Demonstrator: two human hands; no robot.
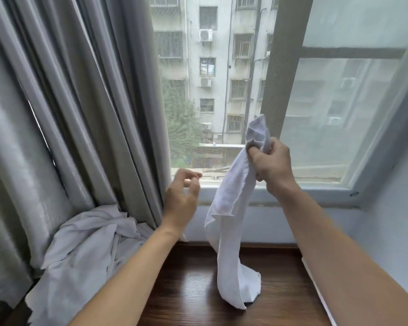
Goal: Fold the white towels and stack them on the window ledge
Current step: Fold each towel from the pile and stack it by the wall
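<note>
At about two o'clock above the dark wooden ledge (280, 290), the person's right hand (272, 164) grips a bunched end of a white towel (231, 231), whose nubbly terry length hangs twisted down to a crumpled tail resting on the glossy boards, while the left hand (181, 198) hovers at ten o'clock, fingers loosely curled and holding nothing. With only one corner held, the limp cloth could stay twisted and fold crooked, or slide off the ledge. A rumpled heap of thinner white cloth (85, 252) sprawls at eight o'clock against the pleated grey curtain (68, 102).
</note>
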